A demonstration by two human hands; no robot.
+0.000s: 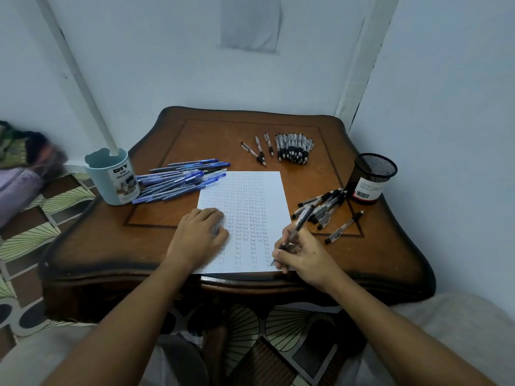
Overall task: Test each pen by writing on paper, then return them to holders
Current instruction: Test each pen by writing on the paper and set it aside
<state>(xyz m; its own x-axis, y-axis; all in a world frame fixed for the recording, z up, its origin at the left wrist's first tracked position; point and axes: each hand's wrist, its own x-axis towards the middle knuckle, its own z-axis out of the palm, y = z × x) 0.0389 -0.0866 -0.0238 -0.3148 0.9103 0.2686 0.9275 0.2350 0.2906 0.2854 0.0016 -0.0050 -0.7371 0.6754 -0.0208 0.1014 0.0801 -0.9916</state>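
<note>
Right hand (pixel 302 257) pinched a black-grip clear-barrel pen (pixel 292 232), tip on the white sheet of paper (pixel 271 188) at its near right corner, barrel slanting up and away to the right. Left hand (pixel 199 235) lay flat on the sheet, fingers straight. Black mesh holder (pixel 372 178), nearer the right hand, looked empty; teal plastic holder (pixel 111 181) on the bench's left, contents not visible

Dim bluish light, wide-angle bending, blurred left edge
</note>
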